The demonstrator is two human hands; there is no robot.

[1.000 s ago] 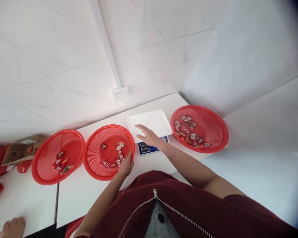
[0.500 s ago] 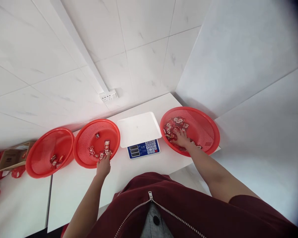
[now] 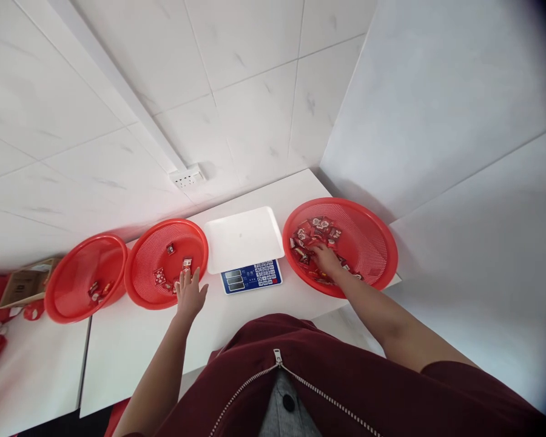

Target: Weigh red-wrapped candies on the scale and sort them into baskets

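My left hand (image 3: 192,296) is over the near rim of the middle red basket (image 3: 139,290), fingers spread and holding nothing. Under and beyond its fingertips lie a few red wrapped candies (image 3: 159,276). On the right, my right hand (image 3: 326,260) reaches down inside a wider red basket (image 3: 382,255). Its fingers are bent in among a pile of red wrapped candies (image 3: 321,223) and appear closed on some of them, though the fingertips are partly hidden. Between these two baskets stands a digital scale (image 3: 252,277) with a white tray (image 3: 246,237) on top.
Another red basket (image 3: 54,303) with a few candies stands to the left, beside an open cardboard box (image 3: 22,288). Behind the white table (image 3: 145,352) is a tiled wall with a power socket (image 3: 187,176). A tan shape at the lower left edge is unclear.
My left hand has opened its fingers, which were bent onto the candies, and drawn back slightly. My right hand's fingers have drawn closer together among the candies. The view has shifted slightly.
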